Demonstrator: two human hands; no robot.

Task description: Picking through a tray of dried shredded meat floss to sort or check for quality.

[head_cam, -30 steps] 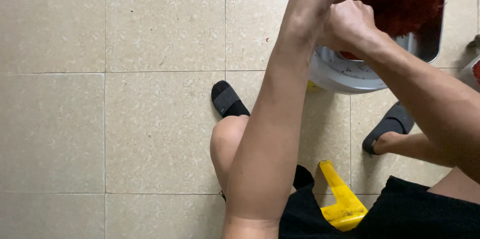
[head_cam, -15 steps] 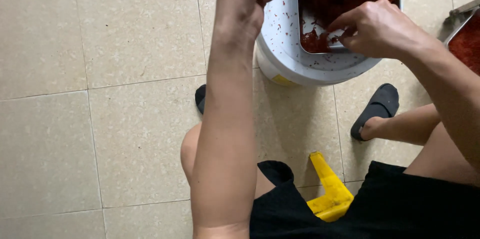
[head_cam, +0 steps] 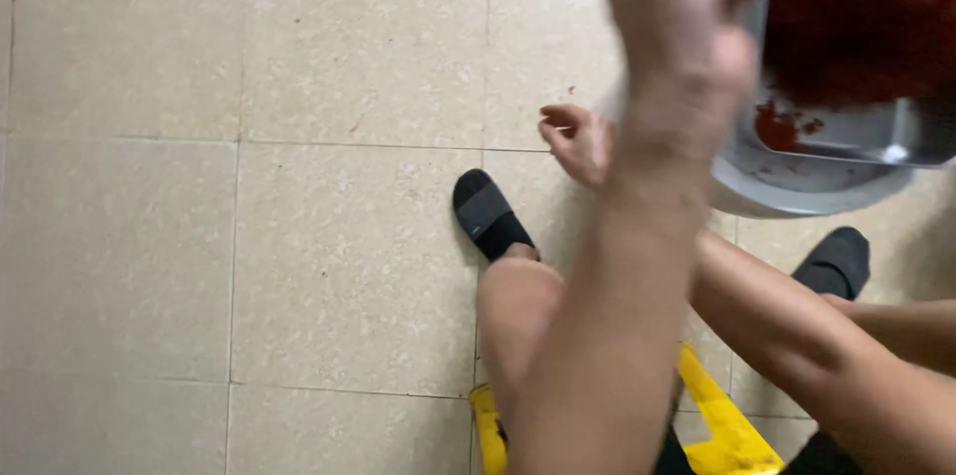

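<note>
Head view: my left hand (head_cam: 682,27), blurred, is raised at the metal tray (head_cam: 846,131) rim, grip indeterminate; right hand (head_cam: 578,141) hangs loosely curled, empty, above the floor (head_cam: 299,236); red chilli flakes (head_cam: 856,17) fill the tray; I judge them light, loose, crumbly; scoop, don't pinch.

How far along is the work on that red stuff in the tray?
Done: part of the metal tray is bare but for red crumbs. In hand: left hand, blurred, at the tray's edge; right hand low over the floor. Left: a big red heap.
</note>
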